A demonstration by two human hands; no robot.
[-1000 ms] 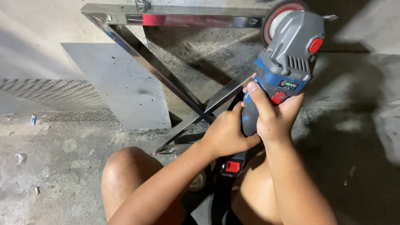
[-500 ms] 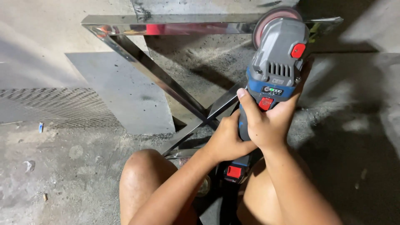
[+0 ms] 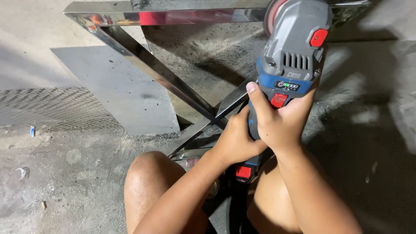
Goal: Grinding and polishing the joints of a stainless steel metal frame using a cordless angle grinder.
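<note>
Here, a grey and blue grinder (image 3: 291, 65) is gripped by both hands above the concrete floor (image 3: 78, 182). The right hand (image 3: 281, 123) is closed around the tool's body, its thumb laid beside the red switch. The left hand (image 3: 236, 141) is wrapped tightly around the handle lower down. The grinder's disc (image 3: 272, 13) is held at the far rail of a shiny metal frame (image 3: 143, 65), whose crossed bars are seen just beyond the bare knees (image 3: 149, 173). A wire mesh sheet (image 3: 47, 108) is laid at the floor's left edge.

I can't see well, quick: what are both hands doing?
Left hand: closed around the grinder handle.
Right hand: closed around the grinder body.
</note>
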